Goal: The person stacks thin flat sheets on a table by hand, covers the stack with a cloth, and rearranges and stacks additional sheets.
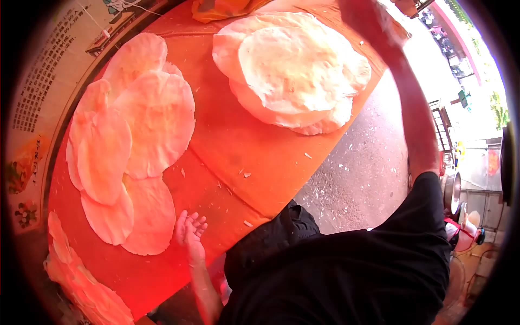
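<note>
A pile (298, 67) of pale sheets sits apparently already stacked on the red tabletop (238, 168), while other sheets (157, 124) lie overlapping, seemingly left to gather, beside an empty, loosely curled left hand (191, 233), the blurred right hand's (385, 30) grip impossible to tell.

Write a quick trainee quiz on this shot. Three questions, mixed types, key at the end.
1. Multiple choice: what colour is the table cover?
a) green
b) orange-red
c) white

2. True or false: the left hand is gripping one of the pale flat rounds.

3. Short answer: which hand is blurred near the top of the picture, and can you tell what it holds?

Key:
1. b
2. False; it is empty, with the palm showing and fingers loosely curled.
3. The right hand; no, it is too blurred to tell.
</note>
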The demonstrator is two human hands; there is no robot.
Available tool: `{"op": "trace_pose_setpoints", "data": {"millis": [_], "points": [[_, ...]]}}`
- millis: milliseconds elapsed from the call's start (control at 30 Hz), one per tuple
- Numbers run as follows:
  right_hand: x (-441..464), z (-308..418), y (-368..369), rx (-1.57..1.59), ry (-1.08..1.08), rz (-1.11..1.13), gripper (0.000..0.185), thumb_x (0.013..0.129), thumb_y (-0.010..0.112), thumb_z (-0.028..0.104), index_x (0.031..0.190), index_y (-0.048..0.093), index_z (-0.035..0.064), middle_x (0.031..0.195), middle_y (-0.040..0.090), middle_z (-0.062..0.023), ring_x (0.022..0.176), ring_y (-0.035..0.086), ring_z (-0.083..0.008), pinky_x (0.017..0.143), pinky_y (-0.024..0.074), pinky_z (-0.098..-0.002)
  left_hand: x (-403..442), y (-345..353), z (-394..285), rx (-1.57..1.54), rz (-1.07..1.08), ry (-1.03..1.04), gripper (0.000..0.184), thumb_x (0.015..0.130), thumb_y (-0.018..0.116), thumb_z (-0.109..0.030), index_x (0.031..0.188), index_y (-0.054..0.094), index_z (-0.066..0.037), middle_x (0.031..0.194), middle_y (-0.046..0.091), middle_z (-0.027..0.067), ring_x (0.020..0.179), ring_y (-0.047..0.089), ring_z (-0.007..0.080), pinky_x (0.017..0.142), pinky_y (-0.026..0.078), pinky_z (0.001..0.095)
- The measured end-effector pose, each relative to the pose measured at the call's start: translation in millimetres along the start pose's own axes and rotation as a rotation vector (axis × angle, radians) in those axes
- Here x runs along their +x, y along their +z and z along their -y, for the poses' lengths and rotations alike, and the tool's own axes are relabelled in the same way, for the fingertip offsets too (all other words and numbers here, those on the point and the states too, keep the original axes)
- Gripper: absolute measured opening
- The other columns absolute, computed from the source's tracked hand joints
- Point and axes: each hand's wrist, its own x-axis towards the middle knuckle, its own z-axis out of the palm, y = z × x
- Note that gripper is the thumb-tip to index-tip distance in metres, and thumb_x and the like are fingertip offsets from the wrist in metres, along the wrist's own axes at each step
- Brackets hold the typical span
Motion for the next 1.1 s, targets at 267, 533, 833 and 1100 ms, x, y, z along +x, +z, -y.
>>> {"op": "trace_pose_setpoints", "data": {"millis": [267, 533, 833, 1100], "points": [[-166.4, 136.5, 165.4, 0.556, 0.018, 0.552, 0.024, 0.078, 0.06, 0.012, 0.099, 0.069, 0.0076, 0.08, 0.066, -0.0191, 0.084, 0.064, -0.0378, 0.073, 0.0505, -0.0486, 10.8, -20.4, 20.3, 0.178, -0.099, -0.013, 0.046, 0.1, 0.055, -0.023, 0.138, 0.043, 0.0, 0.12, 0.058, 0.0126, 0.101, 0.063, 0.0204, 0.083, 0.054, 0.0309], [-106.8, 360.7, -18.8, 1.874, 0.4, 0.699, 0.05, 0.087, 0.071, 0.032, 0.118, 0.059, -0.0055, 0.097, 0.068, -0.0128, 0.082, 0.066, -0.0212, 0.069, 0.0528, -0.032, -7.8, -39.4, 18.6, 0.175, -0.197, 0.017, 0.042, 0.098, 0.057, -0.018, 0.132, 0.047, 0.003, 0.119, 0.059, 0.0123, 0.098, 0.064, 0.0186, 0.083, 0.054, 0.0306], [-15.7, 438.9, -10.9, 2.071, 1.105, 1.126, 0.034, 0.079, 0.077, 0.021, 0.098, 0.062, -0.0022, 0.083, 0.061, -0.0132, 0.058, 0.057, -0.0197, 0.047, 0.0431, -0.0289, -9.3, -79.2, 9.1, 1.179, -0.464, 0.656, 0.046, 0.078, 0.073, -0.014, 0.12, 0.058, -0.002, 0.12, 0.057, 0.0196, 0.113, 0.054, 0.0382, 0.093, 0.046, 0.0454], [28.6, 369.1, -79.6, 2.057, 0.356, 0.359, 0.016, 0.087, 0.065, 0.014, 0.096, 0.07, 0.002, 0.078, 0.065, -0.0071, 0.059, 0.056, -0.0142, 0.047, 0.0404, -0.0289, 35.1, -78.2, 12.3, 1.348, -0.435, 0.709, 0.055, 0.077, 0.075, -0.021, 0.125, 0.056, -0.001, 0.131, 0.05, 0.022, 0.122, 0.047, 0.0415, 0.099, 0.04, 0.0522]]}}
